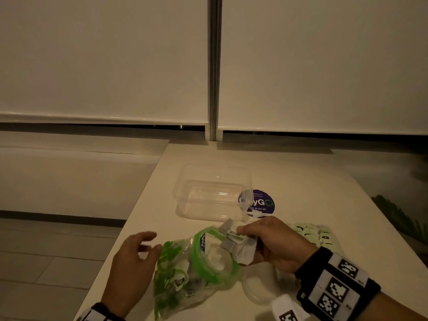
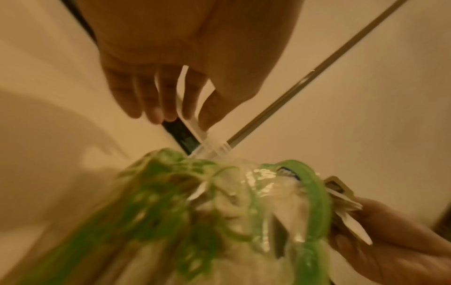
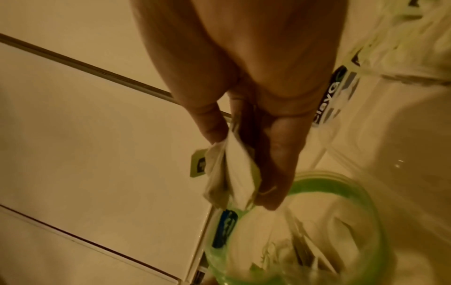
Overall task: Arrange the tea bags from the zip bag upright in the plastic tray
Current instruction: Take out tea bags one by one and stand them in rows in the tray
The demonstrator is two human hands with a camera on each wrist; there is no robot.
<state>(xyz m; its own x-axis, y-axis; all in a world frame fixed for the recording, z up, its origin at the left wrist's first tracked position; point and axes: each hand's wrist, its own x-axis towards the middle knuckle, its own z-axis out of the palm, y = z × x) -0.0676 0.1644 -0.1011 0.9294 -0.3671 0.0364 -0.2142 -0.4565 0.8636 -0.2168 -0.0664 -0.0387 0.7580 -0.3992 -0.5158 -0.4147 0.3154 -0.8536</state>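
A small bunch of tea bags (image 1: 240, 245) is pinched by the right hand (image 1: 275, 244) just outside the zip bag (image 1: 196, 267), whose mouth gapes. The left hand (image 1: 132, 262) is spread loosely beside it, holding nothing. The plastic tray (image 1: 212, 193) stands empty beyond. Unsteadied, the bag may be dragged along, or bags dropped flat.

This looks like a shared office pantry or break area, dimly lit. A smooth white rectangular table (image 1: 289, 172) stands against a window covered by two cream roller blinds (image 1: 104, 59), with a grey metal mullion (image 1: 215, 66) between them. Stuck on the tabletop is a round purple sticker (image 1: 262, 203) reading "Clean as you go", the kind of notice put up in a communal workplace. Pale rectangular floor tiles (image 1: 46, 258) lie to the left, and dark green plant leaves (image 1: 398, 216) show at the right edge.
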